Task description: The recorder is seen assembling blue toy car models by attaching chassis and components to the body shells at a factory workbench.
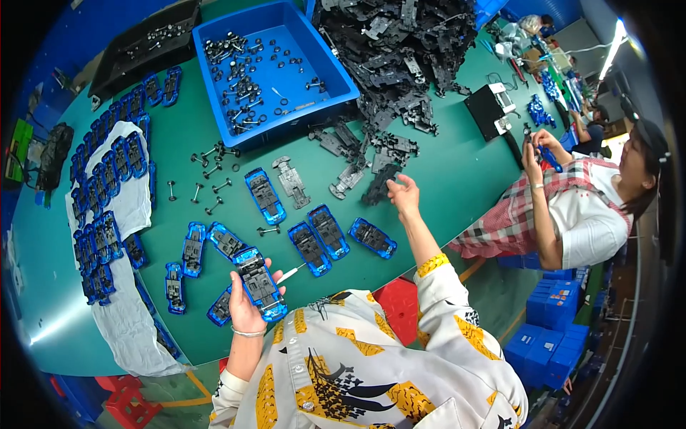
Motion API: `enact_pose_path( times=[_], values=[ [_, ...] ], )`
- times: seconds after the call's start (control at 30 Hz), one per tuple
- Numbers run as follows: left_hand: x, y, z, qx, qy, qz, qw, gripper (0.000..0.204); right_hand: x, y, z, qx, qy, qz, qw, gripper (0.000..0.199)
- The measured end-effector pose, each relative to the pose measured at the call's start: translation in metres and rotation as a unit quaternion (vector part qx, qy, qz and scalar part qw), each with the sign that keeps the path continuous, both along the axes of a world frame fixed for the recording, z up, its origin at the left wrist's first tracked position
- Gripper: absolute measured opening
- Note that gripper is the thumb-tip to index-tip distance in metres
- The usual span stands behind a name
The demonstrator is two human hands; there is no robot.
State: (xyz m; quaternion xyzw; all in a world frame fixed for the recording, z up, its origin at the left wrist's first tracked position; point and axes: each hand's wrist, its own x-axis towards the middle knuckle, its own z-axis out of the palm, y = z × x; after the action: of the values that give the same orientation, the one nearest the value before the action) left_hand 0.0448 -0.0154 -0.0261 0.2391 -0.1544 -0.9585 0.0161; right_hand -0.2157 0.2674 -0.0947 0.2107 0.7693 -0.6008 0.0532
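Observation:
My left hand [245,309] grips a blue toy car body [260,284], underside up with its black chassis showing, just above the near table edge. A thin white-handled tool [291,272] pokes out beside it. My right hand [403,194] is stretched out over the green table [443,171], fingers apart and holding nothing, close to loose black chassis plates [379,187]. Between my hands lie several more blue car bodies [328,230] upside down. Small metal axles with wheels [209,171] are scattered to the left of them.
A blue bin [336,68] with axle parts stands at the back, a large heap of black chassis plates [400,43] to its right. Rows of finished blue cars [107,207] lie on a white cloth at left. Another person [579,207] in plaid works at the right.

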Motion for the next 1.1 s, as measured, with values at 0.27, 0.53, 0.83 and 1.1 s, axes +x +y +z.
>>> enact_pose_path(
  times=[0.27,0.53,0.83,1.1],
  values=[
    [0.007,-0.004,0.001,0.001,-0.005,0.0,1.0,0.052,0.01,0.036,0.026,0.548,0.327,0.235,0.733,0.016],
    [0.004,0.004,0.0,0.003,0.0,0.004,1.0,0.052,0.06,0.059,0.013,0.534,0.313,0.257,0.742,0.025],
    [0.003,0.004,0.003,0.013,-0.001,-0.014,1.0,0.052,0.068,0.063,-0.022,-0.062,-0.146,-0.057,0.986,0.028],
    [0.003,0.007,0.004,0.026,0.021,-0.041,0.999,0.054,0.042,0.063,-0.015,-0.264,-0.032,-0.122,0.956,0.018]
  ],
)
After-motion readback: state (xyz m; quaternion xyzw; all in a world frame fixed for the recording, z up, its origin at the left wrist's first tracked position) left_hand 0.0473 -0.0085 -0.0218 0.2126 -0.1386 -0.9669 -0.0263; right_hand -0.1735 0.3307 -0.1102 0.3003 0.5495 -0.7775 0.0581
